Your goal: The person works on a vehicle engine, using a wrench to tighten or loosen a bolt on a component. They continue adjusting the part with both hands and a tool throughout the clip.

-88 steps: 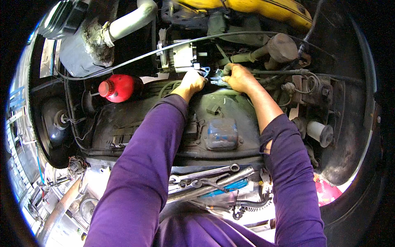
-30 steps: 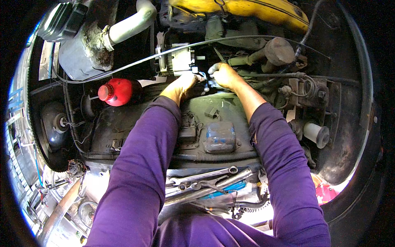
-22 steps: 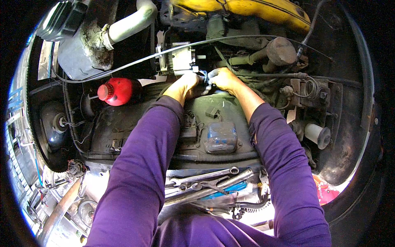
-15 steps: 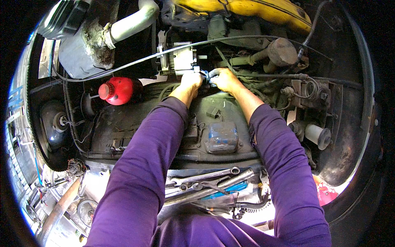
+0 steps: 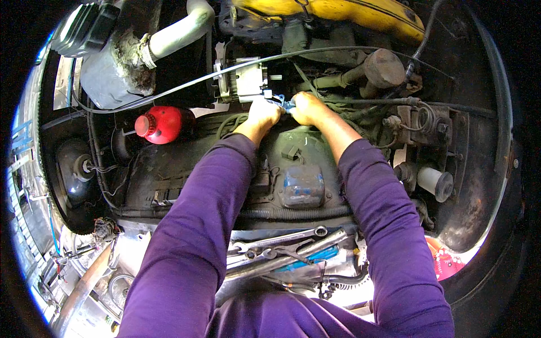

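Both of my hands meet beside the silver alternator [image 5: 249, 80], deep in the engine bay. Between them runs a thin blue wire-like piece [image 5: 287, 105], too small to make out fully. My left hand [image 5: 264, 115] is closed on its left end, right under the alternator's lower edge, with a small white block at its fingertips. Closed around the other end, my right hand [image 5: 307, 109] has its fingers curled in a pinch. The alternator's short shaft or stud points right, just above the hands. My fingers partly hide what they grip.
A grey cable [image 5: 186, 83] arcs above my hands. To the left are a red bottle [image 5: 163, 124] and a grey air duct [image 5: 177, 38]; a yellow engine cover [image 5: 338, 14] is at the top. Wrenches [image 5: 282, 239] lie on the near ledge, and a cylindrical part [image 5: 385, 69] juts out at right.
My right hand has turned and its fingers have curled in more tightly. More of the blue piece shows between the hands. My left hand has shifted only slightly.
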A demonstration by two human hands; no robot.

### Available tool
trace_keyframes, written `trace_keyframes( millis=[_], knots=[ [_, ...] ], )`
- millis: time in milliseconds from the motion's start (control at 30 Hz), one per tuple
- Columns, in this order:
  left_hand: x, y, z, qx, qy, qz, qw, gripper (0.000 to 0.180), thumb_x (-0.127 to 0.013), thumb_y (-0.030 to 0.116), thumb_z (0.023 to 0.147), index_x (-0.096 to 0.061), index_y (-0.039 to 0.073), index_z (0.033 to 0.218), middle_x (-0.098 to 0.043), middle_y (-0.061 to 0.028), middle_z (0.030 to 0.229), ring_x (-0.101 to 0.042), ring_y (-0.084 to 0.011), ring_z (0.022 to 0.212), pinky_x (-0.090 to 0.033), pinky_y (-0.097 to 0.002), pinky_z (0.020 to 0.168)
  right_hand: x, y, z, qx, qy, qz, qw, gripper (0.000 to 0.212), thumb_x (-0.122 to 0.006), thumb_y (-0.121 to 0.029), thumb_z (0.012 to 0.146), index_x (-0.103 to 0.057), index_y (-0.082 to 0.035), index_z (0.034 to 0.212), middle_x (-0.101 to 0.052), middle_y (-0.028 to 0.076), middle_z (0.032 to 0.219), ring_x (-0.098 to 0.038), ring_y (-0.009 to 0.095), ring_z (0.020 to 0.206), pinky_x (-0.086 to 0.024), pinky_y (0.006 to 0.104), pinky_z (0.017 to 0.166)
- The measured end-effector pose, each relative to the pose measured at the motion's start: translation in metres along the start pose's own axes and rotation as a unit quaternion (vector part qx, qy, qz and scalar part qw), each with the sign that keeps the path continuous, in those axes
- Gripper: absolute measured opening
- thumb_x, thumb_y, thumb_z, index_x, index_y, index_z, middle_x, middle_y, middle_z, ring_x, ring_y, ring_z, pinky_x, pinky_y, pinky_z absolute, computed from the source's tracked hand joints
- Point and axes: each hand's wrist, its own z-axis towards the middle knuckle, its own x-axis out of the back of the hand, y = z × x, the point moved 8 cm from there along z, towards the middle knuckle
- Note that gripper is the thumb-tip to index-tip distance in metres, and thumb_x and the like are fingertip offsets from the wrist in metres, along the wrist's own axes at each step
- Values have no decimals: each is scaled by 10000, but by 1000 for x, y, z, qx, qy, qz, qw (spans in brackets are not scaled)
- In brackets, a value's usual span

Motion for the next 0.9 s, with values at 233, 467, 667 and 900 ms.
trace_keyframes(
  millis=[233, 467, 667, 900],
  knots=[
    [-20, -31, 18, -35, 102, -80, 991, 81, -631, 130, 869, -686, 88, 828, -675, -13, 753, -584, -136, 659, -452, -320, 582, 27, -11, -15, 10, -113, 114, 987, 316, -640, -292, 816, -734, -37, 978, -727, 171, 916, -682, 265, 827, -520, 406, 765],
    [4, -16, -8, 83, -4, -316, 945, 257, -611, 265, 918, -727, 36, 912, -710, -110, 859, -631, -188, 779, -485, -352, 679, 11, -26, 3, 104, -88, 151, 979, 356, -555, -370, 905, -706, -48, 918, -708, 165, 840, -664, 249, 799, -498, 417, 766],
    [30, 12, -43, 198, -34, -622, 757, 214, -613, 226, 871, -662, 34, 954, -656, -163, 869, -608, -251, 727, -535, -386, 748, 5, -5, 11, 41, -64, 292, 953, 291, -494, -223, 911, -692, -20, 976, -685, 38, 864, -603, 153, 745, -489, 323, 715],
    [10, 16, -37, 222, -117, -732, 633, 217, -488, 214, 925, -584, 33, 1000, -647, -198, 971, -651, -309, 793, -576, -431, 744, 20, -16, -9, 11, 50, 182, 982, 249, -538, -96, 854, -713, -24, 1016, -719, 182, 901, -701, 291, 906, -531, 392, 805]
  ],
)
